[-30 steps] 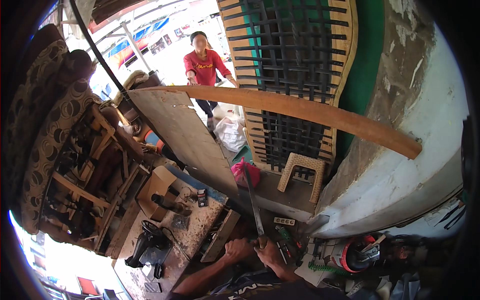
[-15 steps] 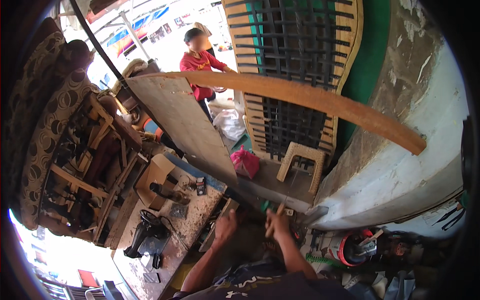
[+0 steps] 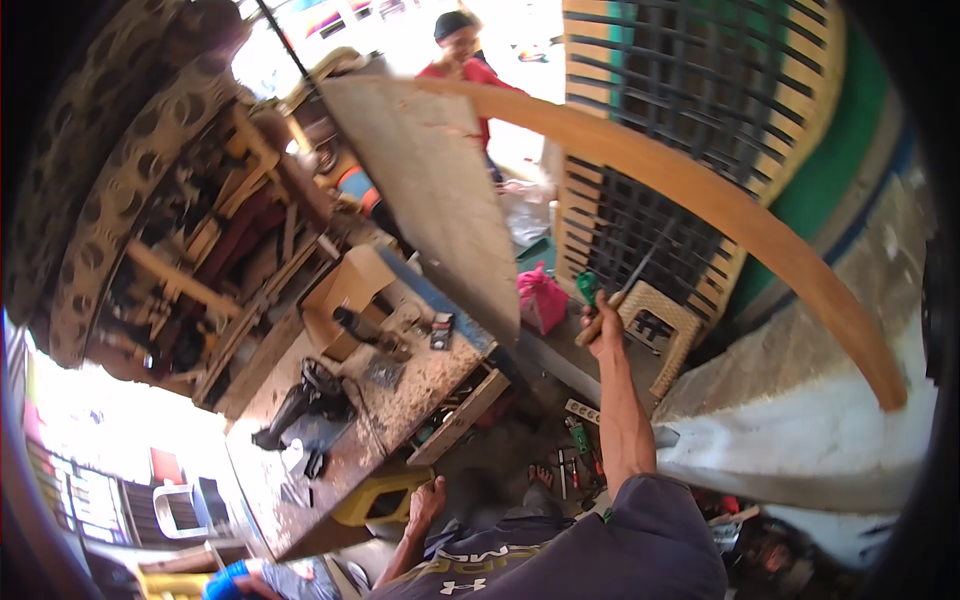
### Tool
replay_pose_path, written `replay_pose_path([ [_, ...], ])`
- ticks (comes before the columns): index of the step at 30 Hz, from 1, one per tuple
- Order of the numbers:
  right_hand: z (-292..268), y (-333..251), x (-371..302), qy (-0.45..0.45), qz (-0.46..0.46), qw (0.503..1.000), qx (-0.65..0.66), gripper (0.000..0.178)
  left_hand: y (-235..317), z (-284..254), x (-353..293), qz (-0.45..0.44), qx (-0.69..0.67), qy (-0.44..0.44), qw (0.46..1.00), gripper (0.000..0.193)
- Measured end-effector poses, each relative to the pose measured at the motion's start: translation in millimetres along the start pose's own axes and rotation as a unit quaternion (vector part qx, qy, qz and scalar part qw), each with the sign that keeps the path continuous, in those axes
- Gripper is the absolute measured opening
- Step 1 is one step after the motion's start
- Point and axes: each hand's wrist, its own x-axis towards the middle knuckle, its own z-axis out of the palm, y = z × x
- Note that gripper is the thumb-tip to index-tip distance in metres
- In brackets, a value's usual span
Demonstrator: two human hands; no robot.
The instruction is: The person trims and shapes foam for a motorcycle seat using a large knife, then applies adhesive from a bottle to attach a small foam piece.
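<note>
My right hand is stretched forward, closed around a wooden-handled tool with a long thin metal shaft. The shaft points up and away, in line with the black webbing of an upright wooden frame. A small green object shows at the same hand; whether it is gripped too I cannot tell. Below the shaft stands a woven cane stool-like frame. My left hand is low by my body, its fingers curled closed near a yellow plastic stool. Anything inside those fingers is hidden.
A worn workbench on the left bears a black sewing machine and an open carton. A long curved wooden board crosses ahead. A pink bag and hand tools lie low. Another person stands beyond.
My right hand has reached forward and up with the tool. My left hand has drawn back toward my body. The view has shifted, and the other person appears higher and farther right.
</note>
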Motion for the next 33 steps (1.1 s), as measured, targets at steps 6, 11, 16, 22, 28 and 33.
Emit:
replay_pose_path([
  [6,44.0,21.2,55.3,-0.013,0.019,0.999,-0.026,0.041,-3.0,-11.0,-25.5,-0.084,-0.091,0.045,0.991,0.053],
  [11,61.1,28.8,120.5,-0.03,0.011,0.999,0.001,0.039,-9.9,-9.6,-49.6,-0.163,-0.137,0.056,0.976,0.049],
  [16,70.0,31.8,162.4,-0.089,0.027,0.995,-0.032,0.038,-23.0,3.5,-76.4,-0.218,-0.184,0.041,0.958,0.05],
  [22,89.4,57.0,167.3,-0.264,0.059,0.962,0.024,0.036,-42.9,30.1,-95.6,-0.254,-0.176,0.027,0.951,0.049],
  [28,93.8,76.4,146.5,-0.052,0.036,0.993,-0.105,0.038,-37.6,19.9,-108.5,-0.275,-0.195,0.017,0.941,0.046],
  [33,1.7,137.0,82.6,0.057,0.066,0.973,-0.213,0.049,-50.2,23.5,-124.0,-0.297,-0.215,0.046,0.929,0.037],
])
